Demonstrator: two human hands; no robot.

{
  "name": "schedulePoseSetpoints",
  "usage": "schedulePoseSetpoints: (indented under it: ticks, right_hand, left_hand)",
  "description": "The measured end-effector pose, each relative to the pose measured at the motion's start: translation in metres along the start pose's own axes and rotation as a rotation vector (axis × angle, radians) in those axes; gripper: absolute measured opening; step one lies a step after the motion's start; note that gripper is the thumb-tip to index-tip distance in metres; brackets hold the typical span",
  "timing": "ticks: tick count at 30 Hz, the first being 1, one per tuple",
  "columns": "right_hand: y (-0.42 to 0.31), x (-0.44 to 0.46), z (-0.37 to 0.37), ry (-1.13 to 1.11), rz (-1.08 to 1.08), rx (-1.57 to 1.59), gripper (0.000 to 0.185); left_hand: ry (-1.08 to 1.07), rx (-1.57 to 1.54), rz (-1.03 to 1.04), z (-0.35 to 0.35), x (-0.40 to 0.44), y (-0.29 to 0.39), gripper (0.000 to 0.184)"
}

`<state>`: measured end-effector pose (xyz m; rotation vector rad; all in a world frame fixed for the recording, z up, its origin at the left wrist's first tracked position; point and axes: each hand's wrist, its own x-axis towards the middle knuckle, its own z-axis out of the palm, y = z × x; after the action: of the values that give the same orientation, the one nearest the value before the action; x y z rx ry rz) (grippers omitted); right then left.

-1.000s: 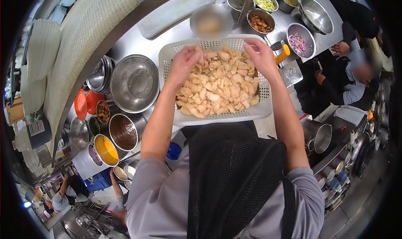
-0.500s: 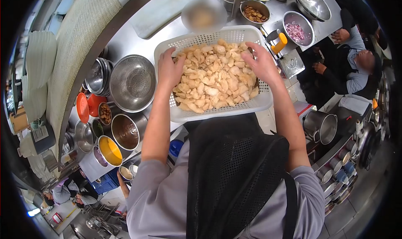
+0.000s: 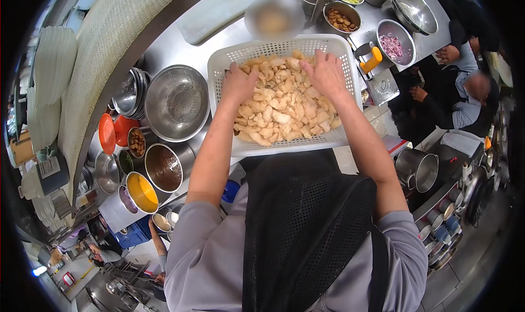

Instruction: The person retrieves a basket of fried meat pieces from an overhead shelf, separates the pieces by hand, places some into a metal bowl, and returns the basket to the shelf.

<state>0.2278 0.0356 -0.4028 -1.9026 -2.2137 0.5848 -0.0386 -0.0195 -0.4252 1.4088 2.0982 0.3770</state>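
Observation:
A white perforated plastic basket (image 3: 217, 74) in front of my body holds a heap of pale, battered-looking pieces of food (image 3: 287, 107); their exact kind is unclear. My left hand (image 3: 238, 85) rests on the left part of the heap, fingers extended and apart. Over on the upper right part, my right hand (image 3: 327, 76) touches the pieces with its fingers spread, some tips lost among them. Neither hand visibly grasps a piece.
A metal colander (image 3: 178, 101) and a pot of brown sauce (image 3: 164, 168) stand left of the basket. At upper right are a bowl of chopped red onion (image 3: 395, 45) and a yellow-handled tool (image 3: 372, 59). Another person (image 3: 465, 98) is at the right.
Both hands have moved inward from the basket's sides onto the heap, the right also reaching slightly farther up. The camera view has shifted a little.

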Motion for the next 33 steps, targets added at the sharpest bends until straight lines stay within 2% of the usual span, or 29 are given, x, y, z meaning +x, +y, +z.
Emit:
schedulePoseSetpoints:
  ticks: [4,7,10,13,16,19,22,25,28,31,33]
  right_hand:
    - [-0.006,-0.016,0.007,0.237,-0.128,-0.102,0.065]
    - [-0.002,-0.016,0.013,0.088,-0.050,0.038,0.067]
    - [-0.002,-0.010,0.015,0.116,-0.004,0.101,0.070]
    - [0.001,-0.004,0.014,0.062,0.054,0.052,0.073]
    - [0.006,0.005,0.002,-0.053,0.099,0.080,0.075]
    - [0.009,0.018,-0.003,-0.128,-0.031,-0.102,0.075]
    - [-0.001,0.019,-0.007,-0.143,-0.077,-0.091,0.075]
    - [0.008,0.022,0.013,-0.073,-0.062,0.076,0.076]
    - [0.032,0.037,0.026,-0.204,-0.001,0.428,0.078]
    - [0.038,0.040,0.015,-0.366,0.089,0.708,0.080]
    - [0.035,0.040,0.009,-0.376,0.138,0.743,0.081]
  left_hand:
    - [-0.013,0.011,0.039,-0.004,-0.002,-0.003,0.087]
    - [0.010,0.067,0.102,0.004,-0.004,-0.010,0.085]
    - [0.023,-0.013,0.082,0.008,-0.002,-0.010,0.082]
    - [-0.011,-0.013,0.103,0.010,-0.004,-0.006,0.078]
    - [0.054,-0.069,0.156,0.017,0.001,-0.015,0.069]
    - [0.019,-0.246,0.134,0.022,0.014,-0.023,0.065]
    - [-0.080,-0.356,0.080,0.023,0.031,-0.027,0.062]
    - [-0.149,-0.458,0.046,0.021,0.032,-0.024,0.062]
    - [-0.183,-0.573,-0.035,0.010,0.022,-0.010,0.062]
    - [-0.304,-0.718,-0.128,0.001,0.019,0.007,0.065]
    - [-0.399,-0.687,-0.116,0.003,0.026,0.013,0.068]
